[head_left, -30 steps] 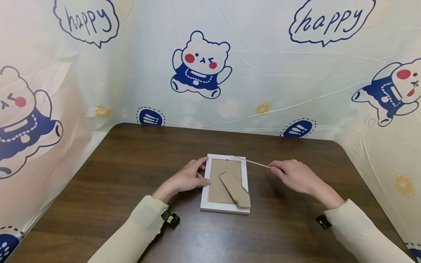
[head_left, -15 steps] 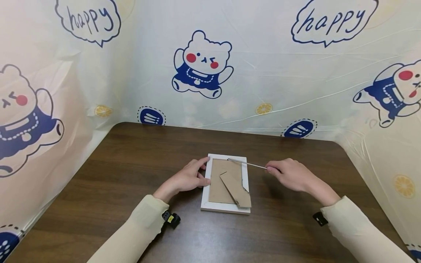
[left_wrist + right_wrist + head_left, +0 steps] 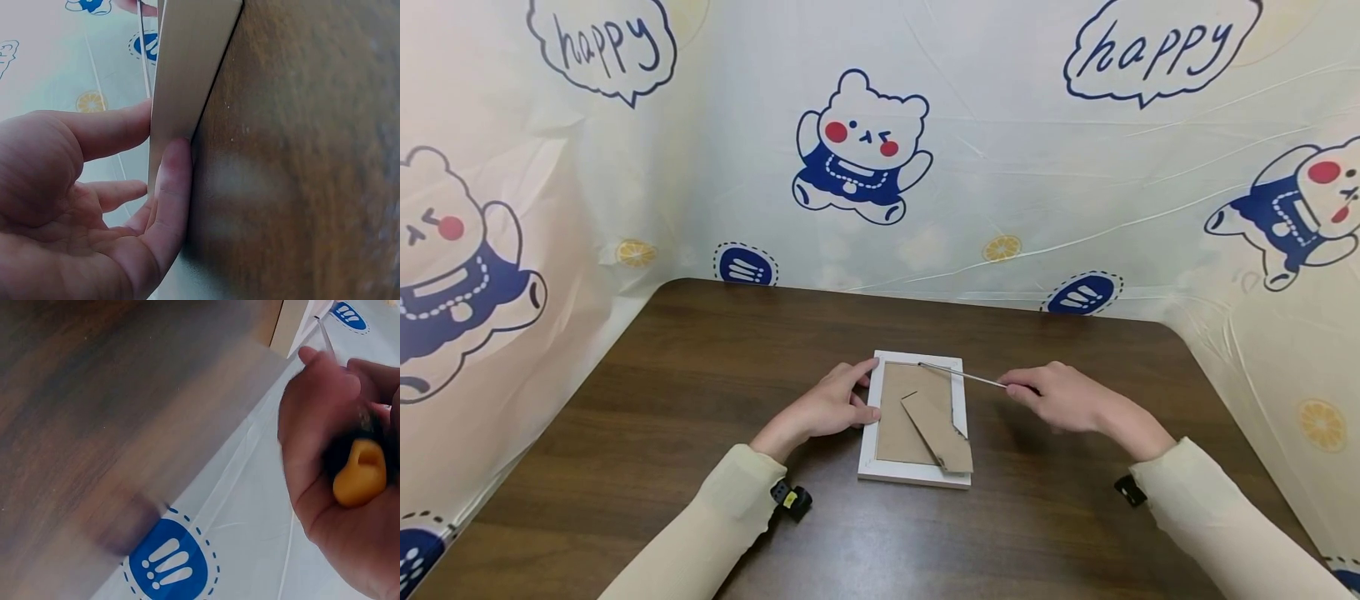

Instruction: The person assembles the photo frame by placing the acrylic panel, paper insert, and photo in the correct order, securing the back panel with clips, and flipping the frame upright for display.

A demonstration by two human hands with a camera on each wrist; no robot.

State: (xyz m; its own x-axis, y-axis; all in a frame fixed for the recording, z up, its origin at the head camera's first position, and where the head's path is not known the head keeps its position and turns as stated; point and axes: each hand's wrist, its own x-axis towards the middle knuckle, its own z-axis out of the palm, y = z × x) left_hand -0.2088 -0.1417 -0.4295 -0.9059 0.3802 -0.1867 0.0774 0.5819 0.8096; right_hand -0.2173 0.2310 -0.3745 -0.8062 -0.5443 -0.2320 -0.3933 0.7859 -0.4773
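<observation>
A white picture frame (image 3: 868, 463) lies face down on the table, its brown backing board (image 3: 892, 437) and a slanted easel stand (image 3: 942, 429) showing. My left hand (image 3: 826, 404) holds the frame's left edge, thumb lapping over the back rim. In the left wrist view its fingers (image 3: 175, 187) press the frame's side wall (image 3: 187, 75). My right hand (image 3: 1067, 397) grips a screwdriver (image 3: 966, 377) by its dark handle with a yellow end (image 3: 359, 478). The thin shaft reaches leftward across the frame, its tip at the small dark spot on the backing's upper edge.
The dark brown wooden table (image 3: 737, 350) extends around the frame. A pale printed curtain (image 3: 970, 167) with bears and lettering borders it behind and at both sides. Black wrist cameras (image 3: 792, 500) sit at both cuffs.
The screwdriver tip has come from the frame's upper rim down and slightly left to the backing's upper edge. My right hand has shifted a little left; my left hand keeps its hold.
</observation>
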